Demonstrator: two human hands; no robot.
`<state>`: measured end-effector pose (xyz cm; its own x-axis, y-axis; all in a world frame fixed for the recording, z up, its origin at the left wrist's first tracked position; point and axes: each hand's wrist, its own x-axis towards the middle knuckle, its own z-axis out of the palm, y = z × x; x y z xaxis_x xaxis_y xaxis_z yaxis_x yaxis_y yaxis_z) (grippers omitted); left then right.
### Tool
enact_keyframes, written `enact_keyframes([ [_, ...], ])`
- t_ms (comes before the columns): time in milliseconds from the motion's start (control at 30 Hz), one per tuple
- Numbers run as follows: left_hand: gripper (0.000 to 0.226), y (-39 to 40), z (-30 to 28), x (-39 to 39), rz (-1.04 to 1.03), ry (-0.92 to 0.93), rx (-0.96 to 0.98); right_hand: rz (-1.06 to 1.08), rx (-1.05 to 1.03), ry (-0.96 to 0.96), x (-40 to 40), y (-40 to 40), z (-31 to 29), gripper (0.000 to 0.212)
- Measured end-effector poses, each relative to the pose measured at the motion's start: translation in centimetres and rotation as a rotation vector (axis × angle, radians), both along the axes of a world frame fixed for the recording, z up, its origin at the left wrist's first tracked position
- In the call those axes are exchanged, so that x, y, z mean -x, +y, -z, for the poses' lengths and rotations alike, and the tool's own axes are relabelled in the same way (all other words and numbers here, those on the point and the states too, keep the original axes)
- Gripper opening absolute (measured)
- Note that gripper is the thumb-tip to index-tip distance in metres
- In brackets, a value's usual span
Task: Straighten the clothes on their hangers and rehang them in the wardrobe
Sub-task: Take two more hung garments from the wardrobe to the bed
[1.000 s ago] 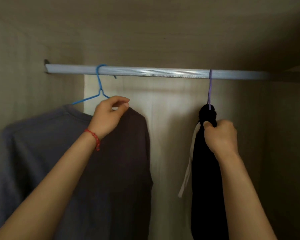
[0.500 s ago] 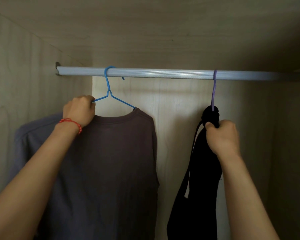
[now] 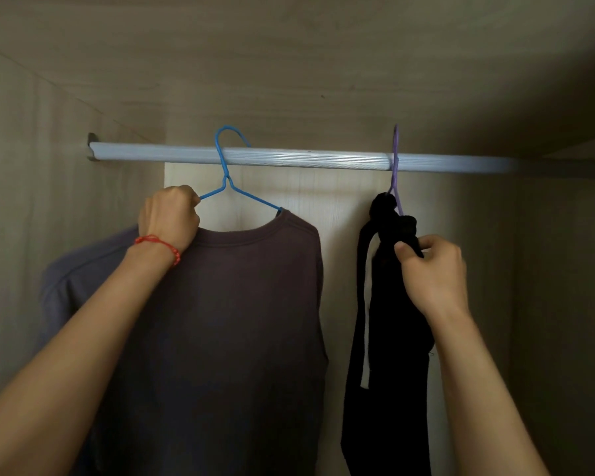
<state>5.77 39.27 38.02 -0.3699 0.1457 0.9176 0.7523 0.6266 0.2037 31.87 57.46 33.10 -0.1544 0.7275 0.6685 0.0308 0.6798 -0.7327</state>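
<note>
under the rail, left hand gripped the blue hanger, shirt hung; right hand clutched the bunched black garment, seemingly unstraightened.

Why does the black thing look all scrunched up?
The black garment is bunched in a knot at the top of the purple hanger, not spread out. The right hand grips it there. The grey shirt hangs flat.

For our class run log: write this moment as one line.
left hand: grips blue hanger | right hand: pinches black garment | both hangers on rail
</note>
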Motion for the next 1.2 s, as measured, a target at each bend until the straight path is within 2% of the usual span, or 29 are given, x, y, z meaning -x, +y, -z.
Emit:
enact_keyframes([
  [300, 0.024, 0.0, -1.1, -1.9, 0.047, 0.046, -0.132, -0.136, 0.023, 0.051, -0.2, -1.0, 2.1, 0.015],
  [667, 0.021, 2.7, 9.9, -2.9, 0.203, -0.208, -0.040, -0.259, 0.146, -0.085, -2.0, -2.3, 8.6, 0.011],
  [767, 0.020, 2.3, 13.6, -3.2, 0.234, -0.411, -0.048, -0.298, 0.228, -0.145, -2.2, -2.0, 10.5, 0.011],
  [867, 0.017, 1.2, 16.7, -3.2, 0.299, -0.747, -0.110, -0.344, 0.304, -0.191, -2.5, -1.5, 12.4, 0.010],
  [1100, 0.018, -3.8, 22.5, -5.6, 0.666, -1.465, -0.298, -0.440, 0.452, -0.241, -2.2, -2.0, 17.5, 0.008],
  [1200, 0.023, -5.9, 24.8, -6.8, 0.743, -1.689, -0.416, -0.494, 0.558, -0.228, -2.1, -3.3, 19.2, 0.006],
])
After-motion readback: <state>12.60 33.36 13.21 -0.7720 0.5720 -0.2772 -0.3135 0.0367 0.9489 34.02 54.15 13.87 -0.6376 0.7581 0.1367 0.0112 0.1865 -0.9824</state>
